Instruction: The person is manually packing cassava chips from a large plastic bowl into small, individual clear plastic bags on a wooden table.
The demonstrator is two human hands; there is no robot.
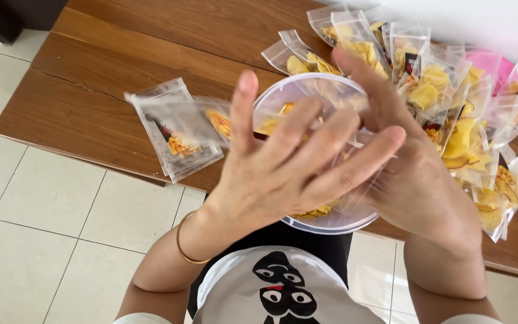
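Observation:
Both of my hands meet above a round clear plastic bowl [331,223] that holds yellow chips. My left hand [283,168], with a thin gold bangle on its wrist, is in front, its fingers spread and blurred. My right hand [418,180] is just behind it, thumb raised, its fingers hidden by the left hand. A small clear plastic bag [360,180] shows between the two hands, and the right hand seems to grip it. The bowl sits at the near edge of a brown wooden table [109,72].
A short stack of clear bags with few chips [175,135] lies left of the bowl. Several filled chip bags [451,102] are heaped on the right, with a pink bowl [490,60] behind them. Pale tiled floor [49,216] lies below the table edge.

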